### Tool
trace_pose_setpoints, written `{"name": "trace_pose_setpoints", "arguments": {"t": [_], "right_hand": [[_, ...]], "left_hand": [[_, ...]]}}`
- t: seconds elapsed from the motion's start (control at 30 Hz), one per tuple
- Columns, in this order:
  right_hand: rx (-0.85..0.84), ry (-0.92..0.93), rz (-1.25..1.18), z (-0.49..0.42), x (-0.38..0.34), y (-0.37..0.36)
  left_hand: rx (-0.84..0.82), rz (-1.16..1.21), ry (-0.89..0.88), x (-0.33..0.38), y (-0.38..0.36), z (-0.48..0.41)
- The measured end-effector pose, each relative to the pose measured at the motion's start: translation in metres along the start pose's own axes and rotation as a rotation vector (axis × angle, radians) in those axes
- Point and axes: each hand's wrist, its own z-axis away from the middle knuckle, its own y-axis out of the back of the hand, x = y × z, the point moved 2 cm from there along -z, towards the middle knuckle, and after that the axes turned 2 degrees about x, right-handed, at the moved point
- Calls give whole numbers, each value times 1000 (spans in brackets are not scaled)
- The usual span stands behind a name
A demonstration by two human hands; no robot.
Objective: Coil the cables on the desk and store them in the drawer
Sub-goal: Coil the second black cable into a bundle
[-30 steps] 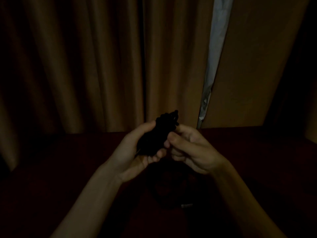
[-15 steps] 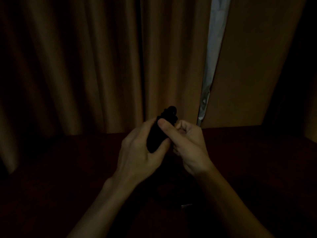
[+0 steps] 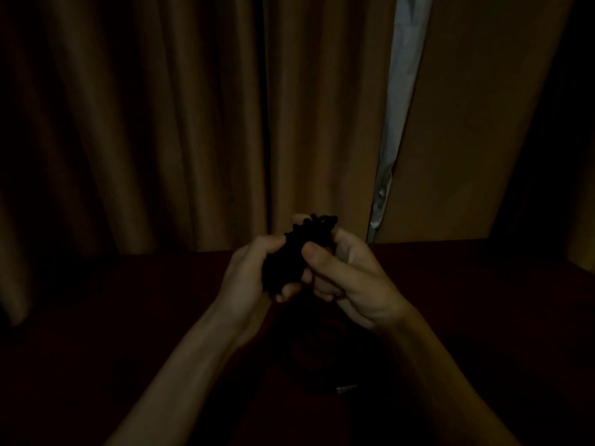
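Observation:
The scene is very dark. A black bundle of coiled cable [image 3: 297, 252] is held above the dark red desk [image 3: 128, 300] in front of me. My left hand [image 3: 248, 278] grips the bundle's lower part, fingers curled round it. My right hand [image 3: 347, 278] pinches the bundle's right side, thumb in front. A loose dark loop of cable [image 3: 309, 355] hangs or lies below the hands, ending in a small pale plug [image 3: 347, 388] on the desk. No drawer shows.
Brown curtains [image 3: 161, 123] hang behind the desk, with a pale gap [image 3: 396, 107] right of centre. A dark upright shape stands at the far right. The desk's far edge runs just behind the hands.
The left hand has rolled back so its fingertips show under the bundle again. The right thumb has slid from the bundle's top to its right side. The bundle stays at about the same height.

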Motion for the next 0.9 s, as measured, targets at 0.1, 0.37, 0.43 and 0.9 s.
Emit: {"name": "trace_pose_setpoints", "arguments": {"t": [0.1,0.37,0.43,0.9], "right_hand": [[25,34,146,1,0,1],[308,123,86,3,-6,-15],[363,89,69,2,-4,-15],[27,24,99,-1,-1,-8]], "left_hand": [[-10,-131,-19,-1,4,0],[74,-623,-440,2,10,2],[50,-784,-623,-1,8,1],[135,-337,-389,6,18,-4]]}}
